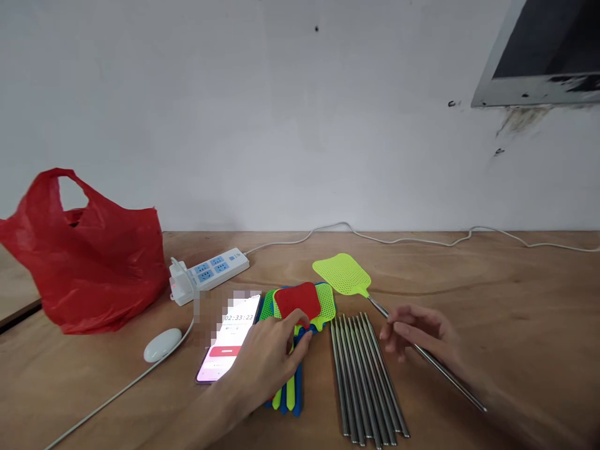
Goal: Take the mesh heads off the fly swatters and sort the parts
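Note:
My left hand (269,359) rests on a pile of coloured fly-swatter heads (304,304), its fingertips pinching the red one (299,300) on top. My right hand (419,337) lies over the metal rod (450,374) of an assembled yellow-green fly swatter (342,274), fingers curled loosely round it. Between the hands lies a row of several bare metal rods (365,375).
A phone (229,344) with a lit screen lies left of the pile. Behind it are a white power strip (210,272), a white mouse-like device (162,344) with a cable, and a red plastic bag (89,256). A white wall closes off the wooden table (469,281).

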### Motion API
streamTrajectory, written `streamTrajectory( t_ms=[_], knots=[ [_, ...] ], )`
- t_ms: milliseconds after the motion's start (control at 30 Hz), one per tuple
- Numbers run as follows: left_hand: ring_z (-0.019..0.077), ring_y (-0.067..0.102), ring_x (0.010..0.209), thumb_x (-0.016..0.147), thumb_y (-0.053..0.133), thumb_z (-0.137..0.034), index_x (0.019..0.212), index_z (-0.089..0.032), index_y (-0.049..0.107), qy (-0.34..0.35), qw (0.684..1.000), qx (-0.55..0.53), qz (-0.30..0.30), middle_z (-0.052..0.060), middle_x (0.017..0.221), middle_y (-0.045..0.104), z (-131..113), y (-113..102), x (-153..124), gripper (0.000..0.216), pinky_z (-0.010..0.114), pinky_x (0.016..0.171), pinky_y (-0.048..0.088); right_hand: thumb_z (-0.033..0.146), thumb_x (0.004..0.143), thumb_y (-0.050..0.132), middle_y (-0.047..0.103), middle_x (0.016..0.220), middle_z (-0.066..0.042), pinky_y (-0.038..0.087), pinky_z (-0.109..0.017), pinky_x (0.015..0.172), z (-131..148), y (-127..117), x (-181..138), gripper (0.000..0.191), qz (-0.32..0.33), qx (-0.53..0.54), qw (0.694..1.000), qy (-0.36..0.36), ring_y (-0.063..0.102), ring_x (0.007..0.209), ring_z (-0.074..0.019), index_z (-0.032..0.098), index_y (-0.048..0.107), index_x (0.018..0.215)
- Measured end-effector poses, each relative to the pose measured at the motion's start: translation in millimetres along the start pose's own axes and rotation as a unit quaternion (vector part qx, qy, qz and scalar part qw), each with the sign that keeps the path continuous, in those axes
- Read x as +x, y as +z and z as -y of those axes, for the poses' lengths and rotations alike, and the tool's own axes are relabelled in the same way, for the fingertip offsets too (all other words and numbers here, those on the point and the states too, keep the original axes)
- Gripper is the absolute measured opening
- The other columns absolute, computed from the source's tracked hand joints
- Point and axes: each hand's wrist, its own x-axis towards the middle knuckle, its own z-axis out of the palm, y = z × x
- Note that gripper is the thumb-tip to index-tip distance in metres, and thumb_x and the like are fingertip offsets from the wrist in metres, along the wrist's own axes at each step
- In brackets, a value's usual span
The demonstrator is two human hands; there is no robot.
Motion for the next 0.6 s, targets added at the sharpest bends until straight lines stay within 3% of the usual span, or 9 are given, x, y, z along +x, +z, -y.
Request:
streamTrajectory(
  t_ms=[67,167,233,367,467,600],
  knots=[
    [0.0208,0.058,0.057,0.099,0.042,-0.033,0.104,-0.023,0.062,0.004,1.000,-0.015,-0.006,-0.003,0.058,0.058,0.3,1.7,0.3,0.023,0.028,0.054,0.030,0.043,0.077,0.079,0.075,0.082,-0.005,0.050,-0.023,0.047,5.9,3.2,5.3,0.031,0.003,0.012,0.998,0.054,0.065,0.056,-0.0135,0.019,0.063,0.088],
    [0.0187,0.055,0.053,0.099,0.041,-0.033,0.100,-0.022,0.062,0.010,0.999,-0.035,-0.026,-0.004,0.055,0.054,3.2,3.9,1.5,0.024,0.027,0.053,0.028,0.042,0.078,0.077,0.076,0.094,-0.007,0.044,-0.020,0.042,8.6,7.3,10.4,0.048,0.021,0.036,0.993,0.109,0.061,0.053,-0.0118,0.022,0.055,0.116],
    [0.0178,0.053,0.051,0.099,0.040,-0.033,0.098,-0.021,0.062,0.013,0.998,-0.046,-0.042,-0.004,0.054,0.053,5.9,4.2,2.7,0.025,0.028,0.052,0.028,0.042,0.080,0.073,0.076,0.088,-0.007,0.041,-0.020,0.041,6.8,9.3,12.4,0.050,0.038,0.041,0.989,0.137,0.056,0.047,-0.0101,0.019,0.055,0.121],
    [0.0167,0.052,0.051,0.099,0.039,-0.033,0.098,-0.021,0.061,0.019,0.996,-0.060,-0.066,-0.004,0.055,0.053,9.0,3.0,4.0,0.025,0.027,0.052,0.029,0.047,0.084,0.066,0.068,0.059,-0.002,0.028,-0.017,0.037,2.4,12.5,14.2,0.038,0.060,0.039,0.983,0.171,0.040,0.037,-0.0050,0.012,0.067,0.097],
    [0.0168,0.052,0.052,0.100,0.040,-0.033,0.096,-0.022,0.060,0.013,0.994,-0.074,-0.084,-0.005,0.056,0.052,9.0,3.1,3.4,0.024,0.027,0.052,0.030,0.050,0.083,0.068,0.065,0.058,0.001,0.023,-0.016,0.036,1.2,13.4,13.9,0.037,0.071,0.056,0.980,0.179,0.037,0.035,-0.0027,0.013,0.069,0.087],
    [0.0181,0.055,0.058,0.099,0.042,-0.034,0.112,-0.022,0.057,0.004,0.984,-0.110,-0.138,-0.002,0.070,0.061,10.0,5.7,1.7,0.023,0.028,0.054,0.034,0.054,0.081,0.070,0.065,0.061,0.000,0.030,-0.015,0.035,-1.2,10.2,12.0,0.041,0.093,0.051,0.975,0.193,0.044,0.037,-0.0037,0.013,0.067,0.075]
  ],
)
